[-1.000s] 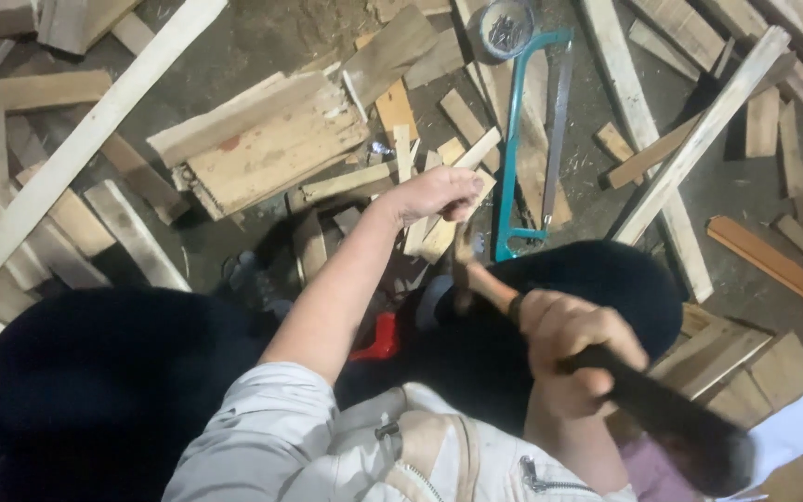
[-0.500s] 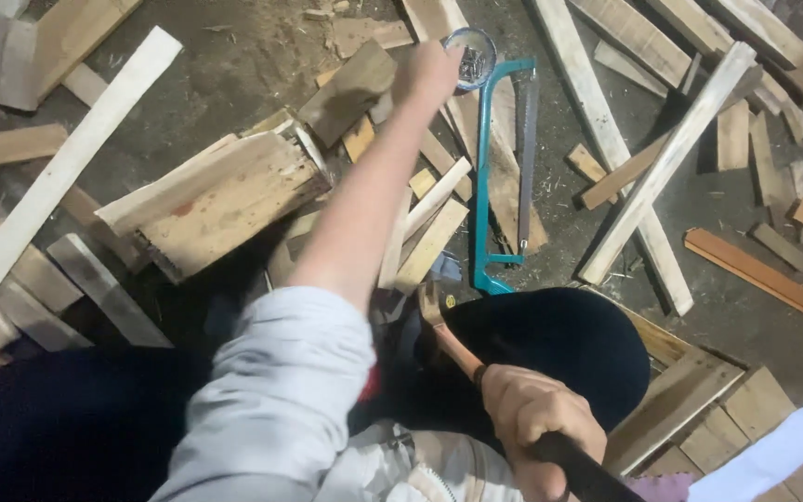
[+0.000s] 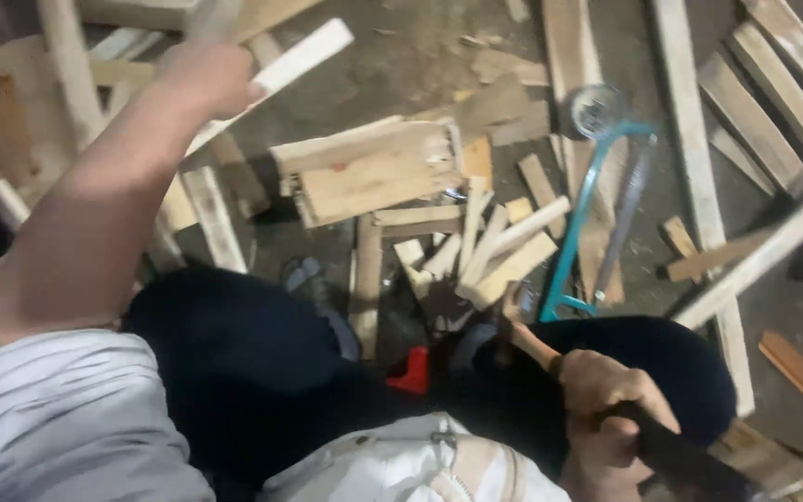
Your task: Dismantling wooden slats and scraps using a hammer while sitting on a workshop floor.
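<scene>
1. The person sits low over a floor strewn with offcuts, and the teal hacksaw lying on it is the handiest landmark for placing things.

2. The left hand is raised far to the left of the hacksaw and above the scrap, fingers closed around a pale wooden slat whose free end points up and to the right. The slat is clear of the floor, carried in the air.

3. The right hand is below the hacksaw, near the lap, clenched on the dark grip of a hatchet. Its wooden shaft runs up and left towards the hacksaw's lower end; the head is dark and blurred, so I cannot tell where the edge faces.

4. Just left of the hacksaw lies a loose heap of short split sticks, and further left a nailed board block.

5. To my eye, the step in hand is fetching a fresh piece while the tool waits.

6. I judge that the next move calls for setting the slat down steadily near the sticks, fingers well away from where the hatchet would land.
</scene>
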